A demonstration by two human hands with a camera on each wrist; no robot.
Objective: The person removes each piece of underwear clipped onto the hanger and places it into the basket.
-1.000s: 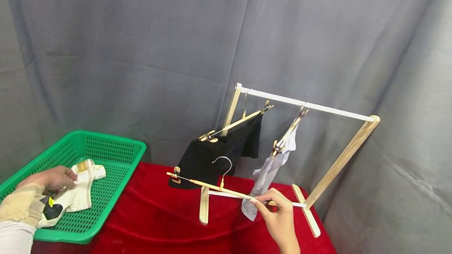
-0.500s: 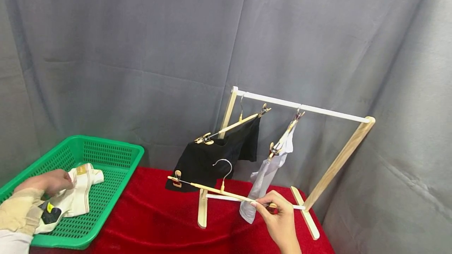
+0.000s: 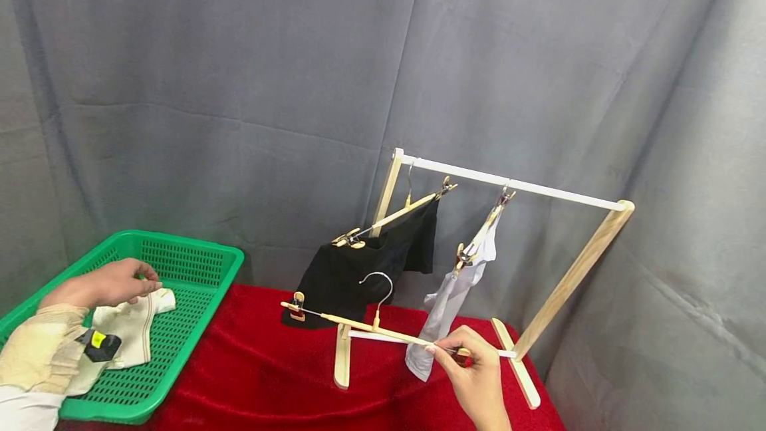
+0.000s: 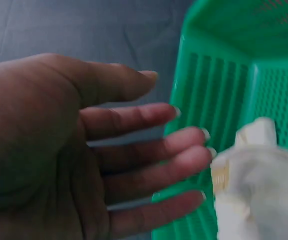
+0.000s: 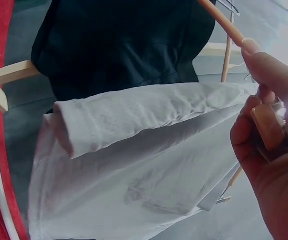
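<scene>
My left hand [image 3: 139, 281] hovers open over a cream garment [image 3: 134, 328] that lies in the green basket [image 3: 191, 265]. In the left wrist view the straight fingers [image 4: 183, 150] stand just short of the cream garment [image 4: 263, 200] and hold nothing. My right hand [image 3: 456, 351] pinches the right clip end of an empty wooden clip hanger [image 3: 359, 318], held low in front of the rack. In the right wrist view the fingers [image 5: 263, 100] close on the clip, beside the hanging white garment [image 5: 134, 165].
A wooden rack with a white rail [image 3: 509, 183] stands on the red cloth [image 3: 257, 364]. On it hang a black garment [image 3: 365, 265] and a white garment [image 3: 449, 298], each on a clip hanger. A grey curtain closes the back and right.
My left hand has lifted off the cream garment and its fingers have straightened. The right hand and the hanger have barely moved.
</scene>
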